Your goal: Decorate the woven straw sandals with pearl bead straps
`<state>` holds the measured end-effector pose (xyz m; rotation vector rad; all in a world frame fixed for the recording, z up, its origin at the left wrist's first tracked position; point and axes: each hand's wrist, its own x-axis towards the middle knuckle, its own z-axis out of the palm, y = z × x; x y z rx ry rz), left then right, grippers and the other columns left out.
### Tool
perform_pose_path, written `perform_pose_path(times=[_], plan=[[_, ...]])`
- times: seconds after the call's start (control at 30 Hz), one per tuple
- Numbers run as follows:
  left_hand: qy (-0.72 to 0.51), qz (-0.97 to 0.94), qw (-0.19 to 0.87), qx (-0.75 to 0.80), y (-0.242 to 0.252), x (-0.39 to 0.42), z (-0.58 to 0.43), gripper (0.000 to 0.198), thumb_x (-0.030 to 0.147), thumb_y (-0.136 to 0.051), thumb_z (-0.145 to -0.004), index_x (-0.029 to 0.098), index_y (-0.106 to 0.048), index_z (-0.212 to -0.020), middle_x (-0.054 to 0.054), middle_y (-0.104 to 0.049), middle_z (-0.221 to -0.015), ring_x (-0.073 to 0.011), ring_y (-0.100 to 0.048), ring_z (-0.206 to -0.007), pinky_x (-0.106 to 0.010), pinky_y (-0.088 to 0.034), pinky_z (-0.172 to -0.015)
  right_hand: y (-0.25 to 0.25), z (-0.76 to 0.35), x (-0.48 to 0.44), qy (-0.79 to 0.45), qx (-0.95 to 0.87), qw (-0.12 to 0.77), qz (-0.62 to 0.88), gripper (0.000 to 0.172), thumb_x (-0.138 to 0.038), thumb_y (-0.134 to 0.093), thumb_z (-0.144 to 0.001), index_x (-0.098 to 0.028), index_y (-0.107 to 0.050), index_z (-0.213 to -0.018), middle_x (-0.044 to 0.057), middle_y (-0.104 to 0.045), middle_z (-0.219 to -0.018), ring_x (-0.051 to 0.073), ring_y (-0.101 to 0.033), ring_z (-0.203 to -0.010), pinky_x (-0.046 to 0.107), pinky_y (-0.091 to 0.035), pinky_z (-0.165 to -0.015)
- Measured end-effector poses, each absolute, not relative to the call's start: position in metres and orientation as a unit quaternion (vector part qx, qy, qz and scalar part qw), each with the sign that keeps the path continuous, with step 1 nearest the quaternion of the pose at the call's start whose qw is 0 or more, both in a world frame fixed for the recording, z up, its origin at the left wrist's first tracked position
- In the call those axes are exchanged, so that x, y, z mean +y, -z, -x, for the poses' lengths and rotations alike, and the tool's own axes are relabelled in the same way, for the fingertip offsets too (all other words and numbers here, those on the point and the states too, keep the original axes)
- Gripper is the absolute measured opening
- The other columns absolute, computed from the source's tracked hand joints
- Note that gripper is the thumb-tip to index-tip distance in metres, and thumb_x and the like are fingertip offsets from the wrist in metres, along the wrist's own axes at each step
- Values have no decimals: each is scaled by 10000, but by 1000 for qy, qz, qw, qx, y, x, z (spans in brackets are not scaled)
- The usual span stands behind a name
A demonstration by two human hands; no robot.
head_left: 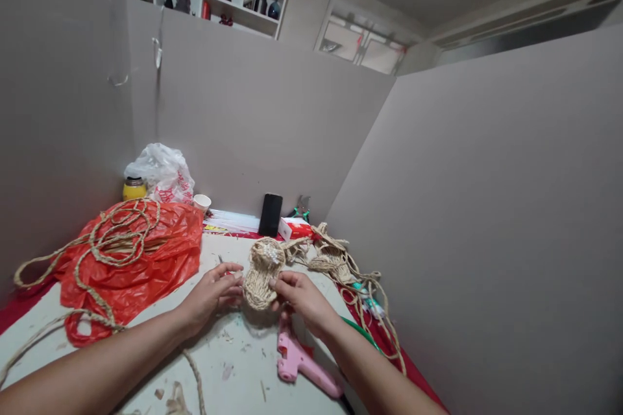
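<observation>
A small woven straw slipper shape (264, 275) stands tilted above the white board, its sole toward me and something shiny near its top. My right hand (294, 295) pinches its lower right edge between thumb and fingers. Just left of it, my left hand (214, 292) has its fingers apart, close to the woven piece, with no clear grip on it. A thin pointed tool tip shows by the left fingers. Below my right hand lies a pink glue gun (304, 363) on the board.
Braided straw rope (117, 240) lies coiled on a red plastic bag (170, 253) at left. Behind stand a yellow jar (134, 189), white cup (202, 201), black phone (270, 214) and green-handled pliers (300, 211). More straw braid (335, 259) is heaped right. Grey partitions surround the table.
</observation>
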<state>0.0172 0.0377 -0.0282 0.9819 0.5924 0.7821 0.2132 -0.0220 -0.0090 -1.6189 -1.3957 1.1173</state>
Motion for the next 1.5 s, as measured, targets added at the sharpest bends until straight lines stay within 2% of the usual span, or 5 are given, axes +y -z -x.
perform_pose_path(times=[0.17, 0.37, 0.53, 1.03, 1.5], plan=[[-337, -445, 786, 264, 33, 50, -16, 360, 263, -817, -596, 97, -678, -884, -94, -729, -757, -210, -678, -677, -298, -502, -670, 0, -201, -3, -395, -612, 261, 634, 233, -347, -553, -938, -136, -619, -1011, 19, -663, -884, 125, -644, -681, 283, -550, -603], [-362, -410, 783, 297, 40, 56, -15, 333, 223, -790, -594, 109, -689, -891, -69, -733, -737, -166, -654, -597, -248, -476, -566, -30, -265, 27, -127, -653, 255, 702, 324, -299, -571, -926, -197, -542, -1232, 91, -540, -1297, 245, -581, -1085, 466, -495, -896], [-377, -402, 783, 290, 44, 58, -15, 359, 227, -815, -557, 89, -702, -869, -94, -742, -757, -174, -662, -635, -261, -486, -633, -12, -300, 56, -39, -666, 218, 712, 300, -298, -578, -923, -188, -564, -1202, 89, -560, -1272, 241, -587, -1077, 463, -495, -897], [-421, -407, 764, 272, 35, 55, -15, 341, 219, -762, -678, 107, -695, -994, -112, -751, -881, -195, -686, -735, -281, -512, -696, -15, -283, 7, -298, -544, 509, 596, 213, -338, -611, -892, -145, -625, -981, 21, -644, -904, 137, -620, -722, 283, -530, -617], [-418, -430, 763, 241, 27, 43, -16, 373, 172, -733, -728, 143, -688, -1097, -105, -739, -1004, -206, -690, -832, -293, -513, -776, -4, -250, -29, -439, -490, 550, 515, 305, -450, -756, -699, -196, -676, -849, -12, -608, -726, 129, -502, -632, 217, -431, -533]])
